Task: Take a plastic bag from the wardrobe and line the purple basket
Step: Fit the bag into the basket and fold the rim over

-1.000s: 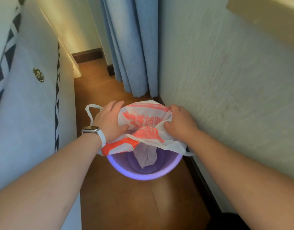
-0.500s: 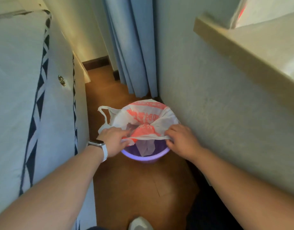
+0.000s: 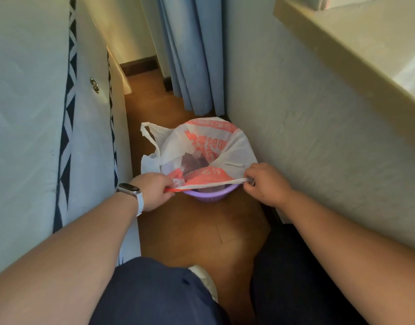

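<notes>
The purple basket point(image 3: 210, 196) stands on the wooden floor against the right wall. A white plastic bag with red print point(image 3: 209, 146) lies spread over its top, its mouth partly open, and only the basket's near rim shows. One bag handle point(image 3: 148, 134) hangs loose off the far left side. My left hand point(image 3: 152, 190) pinches the bag's near edge at the left of the rim. My right hand point(image 3: 264, 184) grips the same edge at the right, so the edge runs taut between them across the near rim.
A white mattress with a dark triangle band point(image 3: 68, 141) stands close on the left. A rough white wall point(image 3: 307, 127) with a ledge point(image 3: 342, 50) closes the right. Blue curtains point(image 3: 194, 55) hang behind the basket. My knees and a white shoe point(image 3: 205, 280) fill the near floor.
Both hands drew back toward me and apart, pulling the bag's near edge tight over the rim. The view moved back and up, so my legs now show.
</notes>
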